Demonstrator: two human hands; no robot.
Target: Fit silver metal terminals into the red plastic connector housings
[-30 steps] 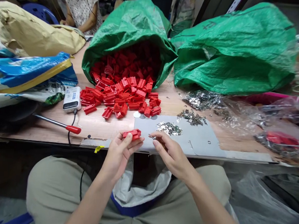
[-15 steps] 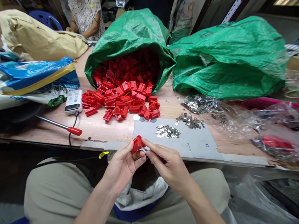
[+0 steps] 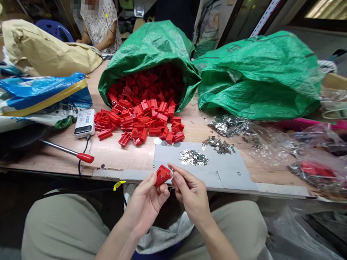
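Left hand (image 3: pixel 146 200) grips a red part (image 3: pixel 162 176), likely steadying it; fingers of the right hand (image 3: pixel 192 190) pinch a shiny piece (image 3: pixel 171 173).

Premises are a workshop handling small parts in bulk. A wood-grain bench (image 3: pixel 129 156) carries a green sack (image 3: pixel 150 44) spilling red plastic parts (image 3: pixel 138 117), with a second green sack (image 3: pixel 261 81) alongside. Small metal pieces (image 3: pixel 193 157) lie heaped on a grey sheet (image 3: pixel 233 163); clear plastic bags (image 3: pixel 324 162) hold further stock. Another person (image 3: pixel 102 24) sits beyond the bench. The dim background appears to be cluttered storage.
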